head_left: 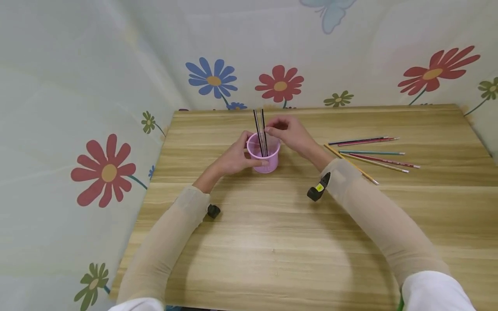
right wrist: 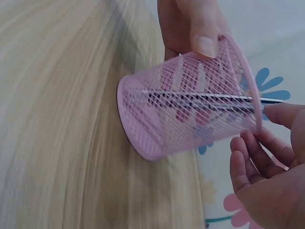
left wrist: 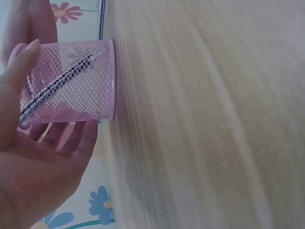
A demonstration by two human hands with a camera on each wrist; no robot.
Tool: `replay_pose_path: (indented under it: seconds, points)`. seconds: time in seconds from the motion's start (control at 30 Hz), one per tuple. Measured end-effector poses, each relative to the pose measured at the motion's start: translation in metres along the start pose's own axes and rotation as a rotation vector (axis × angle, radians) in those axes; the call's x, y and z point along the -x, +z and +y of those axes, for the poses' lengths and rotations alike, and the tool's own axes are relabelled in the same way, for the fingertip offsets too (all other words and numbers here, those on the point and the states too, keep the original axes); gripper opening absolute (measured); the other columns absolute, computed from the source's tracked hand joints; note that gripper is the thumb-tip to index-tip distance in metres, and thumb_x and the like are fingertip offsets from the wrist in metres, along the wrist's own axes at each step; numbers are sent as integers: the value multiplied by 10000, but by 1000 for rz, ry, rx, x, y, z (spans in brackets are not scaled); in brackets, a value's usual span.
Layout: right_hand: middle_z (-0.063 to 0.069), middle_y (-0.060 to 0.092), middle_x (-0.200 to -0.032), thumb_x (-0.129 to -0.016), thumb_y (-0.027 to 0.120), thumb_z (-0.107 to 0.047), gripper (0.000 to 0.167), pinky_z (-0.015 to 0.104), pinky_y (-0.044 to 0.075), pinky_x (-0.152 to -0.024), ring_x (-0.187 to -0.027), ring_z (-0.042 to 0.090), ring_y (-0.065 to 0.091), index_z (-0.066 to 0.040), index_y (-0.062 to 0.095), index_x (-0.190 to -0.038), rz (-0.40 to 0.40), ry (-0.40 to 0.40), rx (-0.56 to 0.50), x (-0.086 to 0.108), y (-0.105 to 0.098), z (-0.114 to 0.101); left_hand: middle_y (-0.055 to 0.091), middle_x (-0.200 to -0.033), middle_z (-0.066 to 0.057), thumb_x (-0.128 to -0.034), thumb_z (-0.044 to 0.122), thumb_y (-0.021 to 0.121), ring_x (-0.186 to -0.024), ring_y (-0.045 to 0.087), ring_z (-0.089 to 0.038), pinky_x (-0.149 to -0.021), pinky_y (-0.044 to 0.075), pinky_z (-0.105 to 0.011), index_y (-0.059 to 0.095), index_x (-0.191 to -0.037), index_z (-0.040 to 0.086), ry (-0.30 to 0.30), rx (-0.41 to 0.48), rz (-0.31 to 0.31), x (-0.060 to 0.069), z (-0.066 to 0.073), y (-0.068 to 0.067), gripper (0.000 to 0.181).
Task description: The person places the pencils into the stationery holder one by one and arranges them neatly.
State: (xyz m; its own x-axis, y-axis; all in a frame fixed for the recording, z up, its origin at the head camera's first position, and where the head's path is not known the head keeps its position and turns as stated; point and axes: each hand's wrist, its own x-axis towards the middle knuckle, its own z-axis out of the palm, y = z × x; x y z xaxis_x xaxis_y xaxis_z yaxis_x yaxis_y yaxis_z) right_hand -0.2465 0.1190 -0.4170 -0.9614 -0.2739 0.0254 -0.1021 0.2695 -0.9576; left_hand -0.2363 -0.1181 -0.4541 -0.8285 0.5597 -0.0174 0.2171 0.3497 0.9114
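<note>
A pink mesh cup (head_left: 272,163) stands upright on the table, and two dark striped pencils (head_left: 258,125) lean inside it, their upper ends above the rim. My left hand (head_left: 235,157) grips the cup from the left, thumb on its near side and fingers round the far side. At the rim's right side, my right hand (head_left: 292,134) pinches one pencil with thumb and fingertips. In the right wrist view the thumb of the right hand (right wrist: 274,176) lies against a pencil (right wrist: 209,106), the other fingers bent by the rim. The mesh (left wrist: 90,102) partly veils the pencils.
Several coloured pencils (head_left: 383,161) lie loosely on the wooden table (head_left: 272,242) to the right, near my right forearm. A yellow one (head_left: 350,163) slants across the left ends of some others. Behind the table hangs a flowered cloth (head_left: 241,39).
</note>
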Motion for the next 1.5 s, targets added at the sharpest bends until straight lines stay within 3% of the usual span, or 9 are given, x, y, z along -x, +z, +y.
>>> replay_pose_path:
  seconds: [0.27,0.5,0.77,0.9,1.2,1.5]
  points:
    - [150,683,-1279,-1070,654,-353,427,401,507,-994,-1162,252,621,-32,672,-1352,-47,54,99,19,-43,5,519,-1419,-85,-852,229,924,-1340,544,-269,-1098,529,-420,375,-1425,97,-28,-36,18,7,-6,-3,804]
    - [165,652,-1326,-1095,606,-322,385,344,503,-909,-1157,277,583,-45,661,-1357,-53,101,226,49,-96,18,513,-1438,-81,-852,238,925,-1354,534,-270,-1103,526,-418,365,-1478,105,-41,-31,18,11,-9,-3,850]
    - [145,720,-1162,-1064,670,-252,297,302,501,-811,-1024,246,632,-13,726,-1231,-44,100,404,75,-129,43,526,-1443,-27,-856,280,923,-1336,544,-244,-1090,533,-398,377,-1556,169,-12,-41,8,7,-10,-2,895]
    - [152,742,-1092,-1042,698,-172,224,229,498,-714,-927,211,637,-1,752,-1177,-54,83,432,82,-134,54,533,-1426,-15,-862,272,917,-1327,546,-227,-1091,530,-390,399,-1531,172,-8,-43,-8,3,-8,0,852]
    - [133,748,-1114,-1024,723,-154,225,248,523,-780,-972,224,669,-9,748,-1194,-100,94,467,93,-128,58,526,-1457,-103,-877,217,900,-1365,528,-283,-1108,519,-442,378,-1519,117,-2,-9,-29,-1,-2,2,834]
    - [134,763,-1044,-989,759,-116,251,261,542,-776,-937,248,705,32,738,-1190,-106,42,515,88,-118,57,551,-1403,-52,-865,265,912,-1309,553,-236,-1081,534,-418,390,-1492,144,5,-48,-25,-3,-4,0,825]
